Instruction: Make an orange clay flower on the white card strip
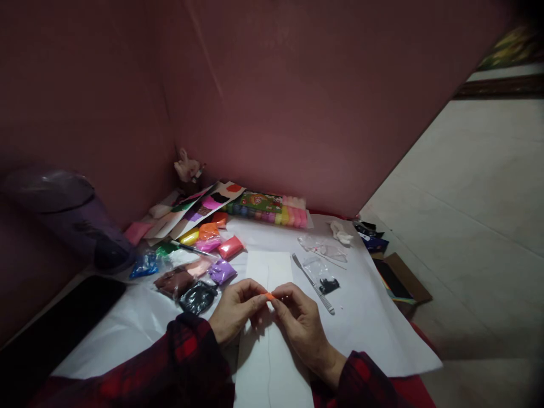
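Left hand (pixel 233 310) and right hand (pixel 304 322) both pinching, I hold a small orange lump (pixel 270 296) between them, above the white strip (pixel 278 368), left of the fork (pixel 313 284).

One orange lump (pixel 270 296), one fork (pixel 313 284), two orange packets (pixel 208 232), one blue packet (pixel 145 265)

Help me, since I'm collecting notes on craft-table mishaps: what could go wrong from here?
The small, soft-looking orange lump is pinched between the fingers of the left hand and right hand, so it might tear or drop onto the long white rectangular strip below. The slim silver-grey fork lies close beside the right hand, which could knock it.
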A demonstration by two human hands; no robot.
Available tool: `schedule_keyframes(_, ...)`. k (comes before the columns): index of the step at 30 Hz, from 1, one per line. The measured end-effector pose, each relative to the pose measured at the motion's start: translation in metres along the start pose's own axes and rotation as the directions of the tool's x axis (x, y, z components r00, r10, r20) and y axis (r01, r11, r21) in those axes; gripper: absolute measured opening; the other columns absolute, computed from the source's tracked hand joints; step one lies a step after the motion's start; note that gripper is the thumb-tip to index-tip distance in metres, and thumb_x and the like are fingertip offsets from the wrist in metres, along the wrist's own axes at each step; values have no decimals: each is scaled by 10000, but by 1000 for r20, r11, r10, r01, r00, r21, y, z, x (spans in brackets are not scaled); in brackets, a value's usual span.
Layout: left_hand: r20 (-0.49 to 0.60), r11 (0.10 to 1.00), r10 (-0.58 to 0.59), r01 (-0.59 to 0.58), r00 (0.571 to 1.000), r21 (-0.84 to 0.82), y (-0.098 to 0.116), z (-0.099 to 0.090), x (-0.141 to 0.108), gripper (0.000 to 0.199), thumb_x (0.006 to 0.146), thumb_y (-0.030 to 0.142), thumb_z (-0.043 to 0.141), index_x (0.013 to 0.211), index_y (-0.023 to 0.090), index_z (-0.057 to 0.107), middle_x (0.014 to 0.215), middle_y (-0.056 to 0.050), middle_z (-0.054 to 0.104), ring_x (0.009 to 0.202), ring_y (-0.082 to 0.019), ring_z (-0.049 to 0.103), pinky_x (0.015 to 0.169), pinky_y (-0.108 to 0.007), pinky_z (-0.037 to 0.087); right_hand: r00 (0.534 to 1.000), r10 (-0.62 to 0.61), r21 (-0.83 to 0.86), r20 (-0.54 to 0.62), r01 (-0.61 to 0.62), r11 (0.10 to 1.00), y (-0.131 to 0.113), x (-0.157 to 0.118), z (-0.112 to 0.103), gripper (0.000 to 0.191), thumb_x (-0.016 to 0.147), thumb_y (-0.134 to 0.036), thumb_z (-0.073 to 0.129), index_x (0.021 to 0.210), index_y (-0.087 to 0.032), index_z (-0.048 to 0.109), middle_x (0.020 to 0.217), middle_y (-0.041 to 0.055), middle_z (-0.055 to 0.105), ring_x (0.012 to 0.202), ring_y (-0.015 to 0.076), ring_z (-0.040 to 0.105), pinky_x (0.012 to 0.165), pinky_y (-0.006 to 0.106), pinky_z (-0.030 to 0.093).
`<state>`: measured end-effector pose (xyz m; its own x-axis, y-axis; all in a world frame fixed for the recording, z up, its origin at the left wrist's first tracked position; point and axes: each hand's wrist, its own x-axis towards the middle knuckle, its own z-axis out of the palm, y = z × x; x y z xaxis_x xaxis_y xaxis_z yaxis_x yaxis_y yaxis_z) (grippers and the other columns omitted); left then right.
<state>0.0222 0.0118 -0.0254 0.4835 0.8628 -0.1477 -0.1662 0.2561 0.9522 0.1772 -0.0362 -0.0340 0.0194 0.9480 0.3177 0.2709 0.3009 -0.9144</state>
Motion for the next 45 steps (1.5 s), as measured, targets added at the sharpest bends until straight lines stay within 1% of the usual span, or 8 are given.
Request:
schedule_keyframes(11,22,999,0,-1,1000,39,4,2,-2,389,645,446,754,715,109,575,533,30,535,430,-65,473,423,-193,356,996,77,58,43,-80,995,0,-2,1,76,855,-243,599,828,-171,598,729,14,609,657,140,561,603,261,456)
schedule_keyframes(14,-29,999,25,-24,999,31,4,2,-1,380,627,431,769,690,113,570,517,39,524,416,-60,455,411,-190,348,996,85,110,-6,-84,990,2,-1,3,96,850,-259,613,814,-174,590,719,5,594,633,127,554,581,247,458)
schedule_keyframes(18,-121,997,61,-65,991,-28,2,0,-1,339,649,410,757,719,116,605,551,22,574,423,-70,482,426,-202,369,979,183,198,-95,-161,967,8,1,3,143,849,-303,620,803,-181,562,660,-29,544,517,90,505,480,217,434)
schedule_keyframes(23,-133,999,2,-7,991,-35,3,-1,-1,345,604,371,797,759,89,673,530,3,589,445,-78,505,454,-202,364,960,266,250,-87,-237,939,11,3,2,173,840,-337,638,817,-171,594,611,-35,537,475,75,482,433,198,388)
schedule_keyframes(28,-82,998,-35,31,996,-49,1,0,-1,420,583,367,815,876,100,678,643,-27,649,453,-90,528,437,-214,377,974,226,260,-11,-215,941,4,2,3,153,836,-320,638,847,-170,605,701,-2,600,522,95,533,467,221,435)
schedule_keyframes(31,-43,999,-47,46,998,-22,1,0,-1,408,599,374,806,870,94,685,667,-45,661,483,-99,544,435,-212,382,984,170,225,45,-176,958,0,1,3,108,827,-273,636,866,-176,611,744,10,621,559,115,556,501,246,460)
schedule_keyframes(37,-13,999,-39,39,999,-19,2,-1,-2,368,590,389,808,734,87,654,579,-17,617,448,-85,520,438,-212,398,996,86,69,18,-87,994,3,-1,1,54,823,-213,624,866,-181,624,759,16,633,655,146,583,597,272,474)
schedule_keyframes(45,-27,999,-30,30,999,12,4,1,-2,389,649,449,750,770,98,633,542,1,593,404,-86,501,403,-212,386,1000,-10,2,13,10,1000,-2,-1,-1,55,852,-201,574,855,-180,625,799,31,617,703,156,582,640,276,473)
